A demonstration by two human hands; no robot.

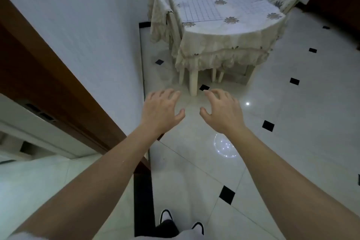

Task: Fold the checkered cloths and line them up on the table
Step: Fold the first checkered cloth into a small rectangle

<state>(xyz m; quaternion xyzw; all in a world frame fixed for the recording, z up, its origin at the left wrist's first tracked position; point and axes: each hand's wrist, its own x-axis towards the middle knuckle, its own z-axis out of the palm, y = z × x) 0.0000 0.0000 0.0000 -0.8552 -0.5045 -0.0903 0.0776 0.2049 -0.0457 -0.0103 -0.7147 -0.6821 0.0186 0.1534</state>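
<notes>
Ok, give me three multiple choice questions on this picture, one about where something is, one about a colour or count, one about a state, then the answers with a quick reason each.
1. Where do the checkered cloths lie?
A. On the floor
B. On the table
C. Over a chair back

2. What colour are the small diamond insets in the floor?
A. Black
B. Red
C. Green

3. What state are the hands in?
A. Both gripping a cloth
B. One holding a cup
C. Both open and empty

Answers:
1 B, the grid-patterned cloths lie flat on the tabletop.
2 A, the insets are dark black against the pale tiles.
3 C, the left hand and right hand have spread fingers and hold nothing, well short of the table.
</notes>
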